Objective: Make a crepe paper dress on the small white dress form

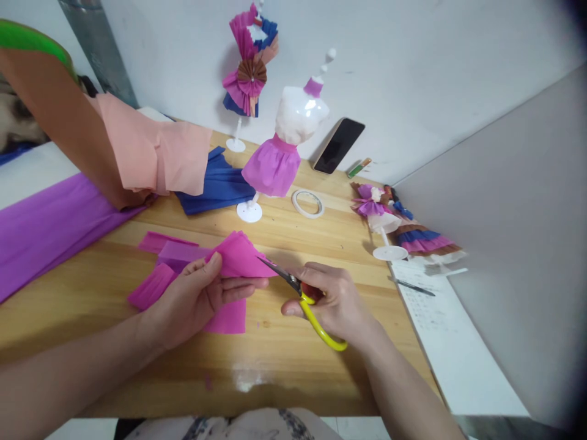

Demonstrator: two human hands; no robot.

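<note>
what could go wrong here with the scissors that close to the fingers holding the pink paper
The scissors in the right hand have their tips at the folded pink paper, close to the left hand fingers pinching it, so a nick seems possible. The thin paper might also tear or cut crooked. A careless elbow could tip the nearby mannequin.

Three small white dress-form mannequins are standing on the wooden table [137, 342]: one wearing fanned pink, blue and brown paper [248, 73], one wearing a magenta paper skirt [279, 156], one wearing layered purple, blue and brown paper [394, 223] near the right edge. One pair of yellow-handled scissors [305, 302] is showing. One white tape ring [308, 203] is lying there. One black phone [339, 145] is leaning at the back edge. One black pen [415, 287] is lying on one white printed sheet [440, 330]. Two hands are showing: left hand [192, 299], right hand [334, 299].
</note>
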